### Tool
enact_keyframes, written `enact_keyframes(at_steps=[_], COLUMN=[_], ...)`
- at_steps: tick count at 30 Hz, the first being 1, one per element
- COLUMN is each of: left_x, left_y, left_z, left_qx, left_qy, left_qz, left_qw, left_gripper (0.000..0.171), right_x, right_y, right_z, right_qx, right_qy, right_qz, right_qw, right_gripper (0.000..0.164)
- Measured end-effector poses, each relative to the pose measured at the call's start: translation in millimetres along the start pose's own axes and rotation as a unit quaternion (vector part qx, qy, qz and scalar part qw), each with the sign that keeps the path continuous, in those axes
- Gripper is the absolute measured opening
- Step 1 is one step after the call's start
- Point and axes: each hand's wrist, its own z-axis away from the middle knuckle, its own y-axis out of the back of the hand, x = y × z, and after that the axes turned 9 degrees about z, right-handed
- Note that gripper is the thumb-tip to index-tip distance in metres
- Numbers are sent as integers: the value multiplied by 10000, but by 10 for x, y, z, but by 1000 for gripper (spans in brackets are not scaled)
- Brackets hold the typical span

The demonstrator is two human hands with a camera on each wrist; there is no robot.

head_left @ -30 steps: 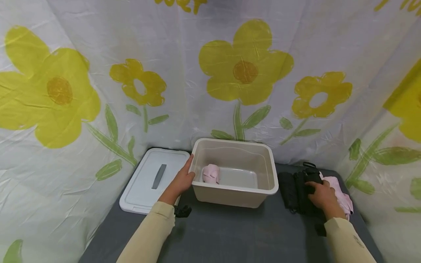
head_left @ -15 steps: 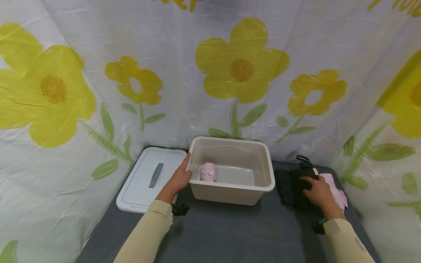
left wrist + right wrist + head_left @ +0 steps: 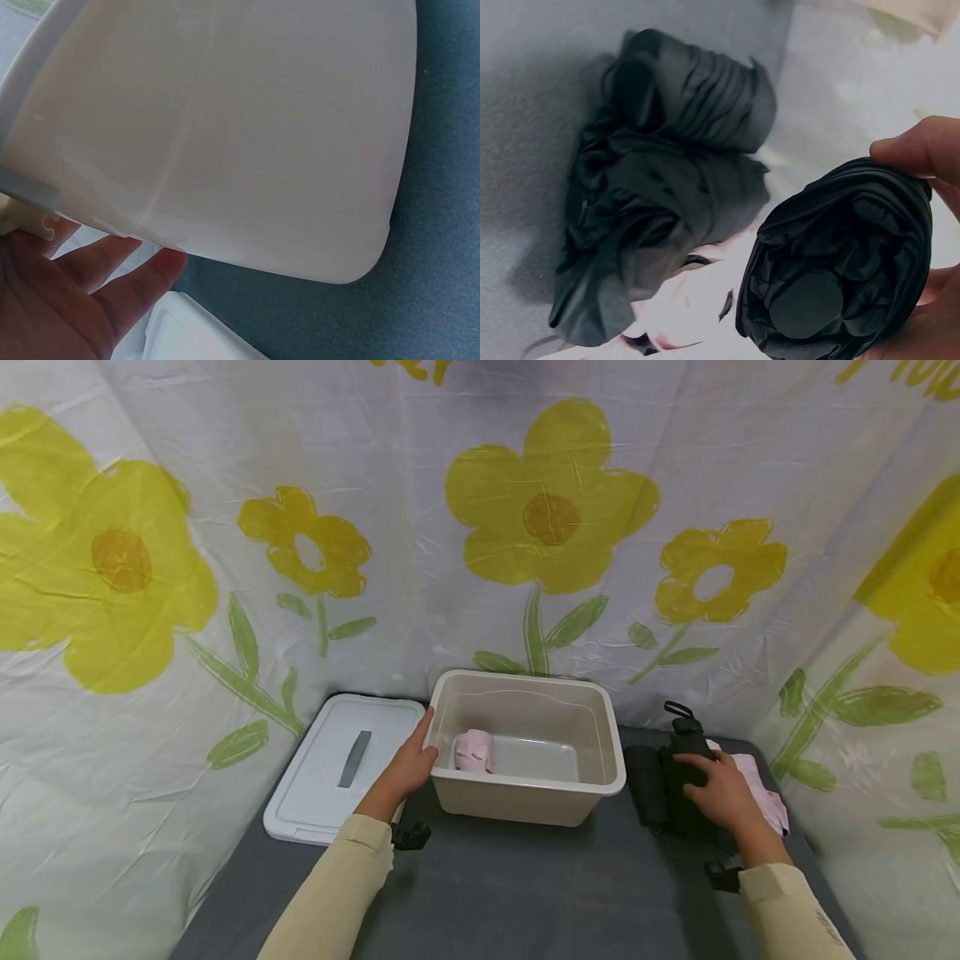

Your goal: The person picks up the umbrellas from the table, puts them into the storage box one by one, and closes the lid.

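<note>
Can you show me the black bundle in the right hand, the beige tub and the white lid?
Black bundle (image 3: 841,251): right wrist view, on the crumpled folds at its end.
Beige tub (image 3: 517,802): head view, on its front outside wall.
White lid (image 3: 322,772): head view, on its flat face.

Can't make out one full word here tbh. The flowery wall sheet (image 3: 420,527) has yellow lettering (image 3: 411,368) up top, more (image 3: 909,377) top right, both cut off. Dark squiggle (image 3: 828,929) on the right sleeve (image 3: 791,914) might be writing, too small to tell.
</note>
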Motion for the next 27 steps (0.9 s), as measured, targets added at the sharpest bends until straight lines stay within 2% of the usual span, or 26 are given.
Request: enact_keyframes(at_steps=[27], left_x=[3], left_y=[1], left_z=[-2], left_qx=[12], left_qy=[6], left_qz=[4], left_qw=[10000], left_gripper=[73], right_x=[-406], right_y=[328], right_z=[120], right_qx=[46], right_qy=[331], right_qz=[-199], right_qw=[9992], right_gripper=[48])
